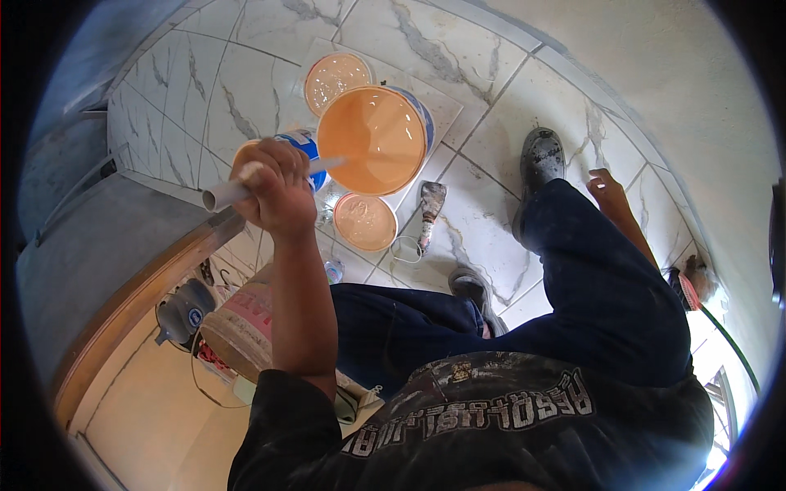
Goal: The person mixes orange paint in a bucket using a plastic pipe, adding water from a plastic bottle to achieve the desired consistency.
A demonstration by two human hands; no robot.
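since the left hand (278,186) is clamped around the white pipe (229,195), maybe to steady it, the far end slants over the big bucket (356,119), and i cannot tell if the right hand (606,190), right of the bucket, grips anything.

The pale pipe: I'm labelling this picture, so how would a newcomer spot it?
Find the large open bucket on the tiled floor. At its left, the left hand grips the pale pipe. Unlike the bucket and nearby blue container, it is long, slender and hollow-ended.

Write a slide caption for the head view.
The person's left grip holds a pale pipe pointing toward an open bucket with a peach inside.
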